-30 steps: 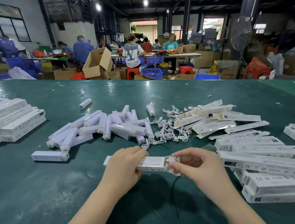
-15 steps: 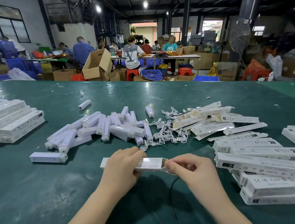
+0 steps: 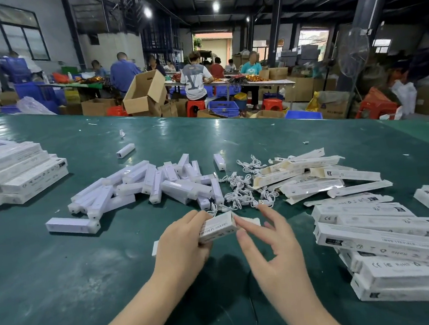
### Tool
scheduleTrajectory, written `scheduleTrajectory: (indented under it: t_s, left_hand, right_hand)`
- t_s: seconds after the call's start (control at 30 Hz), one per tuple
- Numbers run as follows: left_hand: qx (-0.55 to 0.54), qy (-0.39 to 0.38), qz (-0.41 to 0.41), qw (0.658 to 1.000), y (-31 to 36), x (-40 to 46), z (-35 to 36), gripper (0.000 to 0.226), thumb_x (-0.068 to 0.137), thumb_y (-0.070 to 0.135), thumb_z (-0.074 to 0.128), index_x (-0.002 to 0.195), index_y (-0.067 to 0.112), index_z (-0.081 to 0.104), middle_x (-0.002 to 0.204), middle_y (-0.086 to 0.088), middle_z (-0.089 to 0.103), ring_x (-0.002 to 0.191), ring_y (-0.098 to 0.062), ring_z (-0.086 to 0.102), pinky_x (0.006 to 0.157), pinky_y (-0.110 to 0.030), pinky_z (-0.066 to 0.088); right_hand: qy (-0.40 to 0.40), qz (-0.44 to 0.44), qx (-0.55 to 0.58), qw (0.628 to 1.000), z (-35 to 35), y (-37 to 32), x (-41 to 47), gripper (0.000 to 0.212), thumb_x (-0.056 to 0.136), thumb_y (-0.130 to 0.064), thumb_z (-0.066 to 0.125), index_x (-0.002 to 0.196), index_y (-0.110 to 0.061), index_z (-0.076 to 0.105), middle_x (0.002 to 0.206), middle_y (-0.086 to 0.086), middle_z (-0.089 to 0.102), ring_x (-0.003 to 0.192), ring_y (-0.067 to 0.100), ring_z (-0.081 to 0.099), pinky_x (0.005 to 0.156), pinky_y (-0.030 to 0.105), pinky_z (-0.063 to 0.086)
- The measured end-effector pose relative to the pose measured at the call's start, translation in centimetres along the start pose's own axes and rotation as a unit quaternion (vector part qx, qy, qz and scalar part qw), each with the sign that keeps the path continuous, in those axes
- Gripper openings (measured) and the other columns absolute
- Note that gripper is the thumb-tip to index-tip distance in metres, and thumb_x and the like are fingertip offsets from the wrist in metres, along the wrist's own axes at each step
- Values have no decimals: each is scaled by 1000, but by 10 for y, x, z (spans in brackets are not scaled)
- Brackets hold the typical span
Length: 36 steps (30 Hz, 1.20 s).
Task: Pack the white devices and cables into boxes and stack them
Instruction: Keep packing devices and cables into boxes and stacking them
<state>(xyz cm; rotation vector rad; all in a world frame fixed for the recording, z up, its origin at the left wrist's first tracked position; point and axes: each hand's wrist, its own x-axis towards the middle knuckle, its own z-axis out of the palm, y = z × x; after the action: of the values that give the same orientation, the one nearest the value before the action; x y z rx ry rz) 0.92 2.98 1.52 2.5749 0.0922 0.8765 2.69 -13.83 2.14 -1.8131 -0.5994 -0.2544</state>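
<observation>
With the left hand (image 3: pixel 183 245) gripping the printed box (image 3: pixel 216 227) just above the green table (image 3: pixel 89 290), the right hand (image 3: pixel 273 250), fingers spread and empty, should press the end flap (image 3: pixel 249 221) beside its fingertips squarely shut.

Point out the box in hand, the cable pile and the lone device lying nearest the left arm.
box (image 3: pixel 217 226): head view, printed side face.
cable pile (image 3: pixel 242 191): head view, middle of the tangle.
lone device (image 3: pixel 71 225): head view, long top face.

Left hand (image 3: pixel 181 245) grips box (image 3: pixel 217 227) — right hand (image 3: pixel 272 248) splayed.
</observation>
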Motion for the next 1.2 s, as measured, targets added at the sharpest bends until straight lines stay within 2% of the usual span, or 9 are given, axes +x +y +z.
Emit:
scheduleTrajectory:
  t_s: [0.1,0.2,0.27,0.4,0.53,0.67,0.8,1.0,1.2]
  left_hand:
    - [29,4,-35,999,-4,2,0,20,72,7,70,89,15,64,81,2,61,67,-29,55,53,-31,35]
    - [55,-8,-21,998,-4,3,0,25,61,-1,69,79,13,59,72,-1,57,58,-31,52,49,-28,30]
    - [64,-11,-4,998,-1,2,-1,32,51,-6,71,72,12,55,65,-2,56,51,-32,50,46,-26,28]
    - [79,5,16,997,-2,2,-1,35,49,-1,79,77,13,63,66,1,59,50,-28,52,48,-23,26]
    - [99,17,49,994,1,1,-1,41,44,2,83,78,17,65,68,5,59,54,-22,53,51,-23,28]
    - [115,14,83,990,4,-1,3,41,44,4,84,77,17,64,67,6,57,56,-21,54,55,-26,33]
    - [105,19,73,992,2,-1,1,40,46,2,83,79,16,66,69,5,60,56,-22,55,54,-26,35]
    - [94,19,77,992,4,-1,0,39,47,2,82,79,16,66,68,5,60,55,-21,56,52,-27,38]
    - [67,-5,60,996,3,-1,0,36,50,0,81,79,15,65,68,4,59,55,-23,55,50,-28,41]
  right_hand:
    - [-112,9,21,993,11,5,-7,49,92,-42,59,133,-60,39,157,-21,19,141,-12,20,116,19,26]
    - [-151,-87,-37,984,17,5,-13,67,93,-41,54,148,-52,17,160,-25,-10,145,-10,0,111,3,11]
    - [-161,-111,-50,979,18,6,-14,69,93,-41,52,149,-55,14,161,-25,-6,146,-8,-1,110,2,7]
    - [-78,-54,54,994,16,5,-10,58,95,-26,56,146,-41,33,146,-33,40,137,-11,32,105,2,24]
    - [25,36,216,975,10,4,0,27,85,-25,68,111,-31,72,111,-15,72,108,2,65,88,11,48]
    - [57,112,262,957,4,5,6,18,81,-17,75,89,-33,78,92,-4,77,89,7,71,78,17,53]
    - [48,145,299,942,1,4,9,19,84,-14,71,92,-29,79,94,2,77,91,15,71,82,26,57]
    - [18,151,341,928,-1,-2,9,23,73,-24,74,95,-26,80,97,4,77,93,13,72,80,17,54]
    - [10,155,349,924,1,0,8,23,72,-26,73,94,-25,80,98,5,77,95,13,71,83,19,55]
